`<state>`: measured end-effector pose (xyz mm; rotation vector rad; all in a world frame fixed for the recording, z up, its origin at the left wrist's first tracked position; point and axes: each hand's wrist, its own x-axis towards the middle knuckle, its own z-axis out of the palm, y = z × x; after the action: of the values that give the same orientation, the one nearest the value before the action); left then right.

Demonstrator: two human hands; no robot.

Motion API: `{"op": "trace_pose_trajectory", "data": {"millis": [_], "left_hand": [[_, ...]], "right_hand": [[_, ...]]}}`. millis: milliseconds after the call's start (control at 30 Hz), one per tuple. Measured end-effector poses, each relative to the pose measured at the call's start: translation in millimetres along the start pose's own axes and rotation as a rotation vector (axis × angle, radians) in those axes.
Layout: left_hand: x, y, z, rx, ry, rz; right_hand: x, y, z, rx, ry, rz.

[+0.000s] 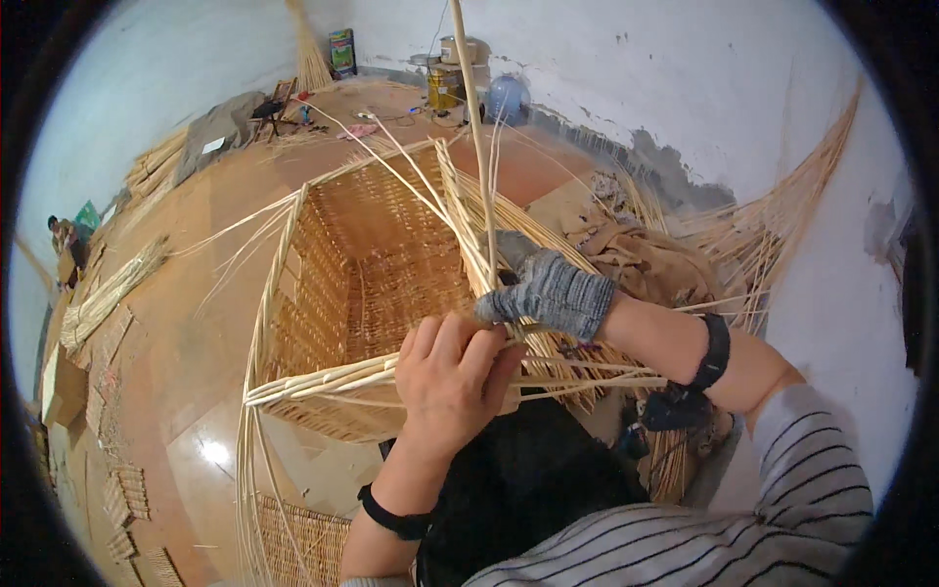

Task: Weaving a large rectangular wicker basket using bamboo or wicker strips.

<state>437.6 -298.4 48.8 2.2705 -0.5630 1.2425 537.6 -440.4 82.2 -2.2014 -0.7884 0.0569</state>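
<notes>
A large rectangular wicker basket [323, 303] stands before me with its open top facing up. Thick braided rods form its rim [323, 380], and loose willow rod ends stick out at the corners. My bare left hand [448, 377] is closed over the near rim, close to the right-hand corner. At that same corner my right hand [553, 293], in a grey knitted glove, has its fingers curled around the willow rods [486, 230], its thumb reaching toward my left fingers. One long rod rises steeply beyond the glove. The exact grip under both hands is partly hidden.
Loose willow rods [773, 235] lean on the right wall, beside brown sacking [646, 259]. A rod bundle [112, 293] lies on the floor at left. At the back are a blue round container [507, 98] and a yellow bucket [445, 88]. Woven pieces [127, 497] lie at lower left.
</notes>
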Motion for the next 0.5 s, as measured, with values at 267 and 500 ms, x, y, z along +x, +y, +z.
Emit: {"op": "trace_pose_trajectory", "data": {"millis": [267, 500], "left_hand": [[6, -73, -121, -0.113, -0.029, -0.556], [-53, -84, -120, -0.607, -0.256, -1.262]], "right_hand": [[-45, -6, 2, 0.039, 0.037, 0.028], [-92, 13, -18, -0.243, 0.021, 0.116]]}}
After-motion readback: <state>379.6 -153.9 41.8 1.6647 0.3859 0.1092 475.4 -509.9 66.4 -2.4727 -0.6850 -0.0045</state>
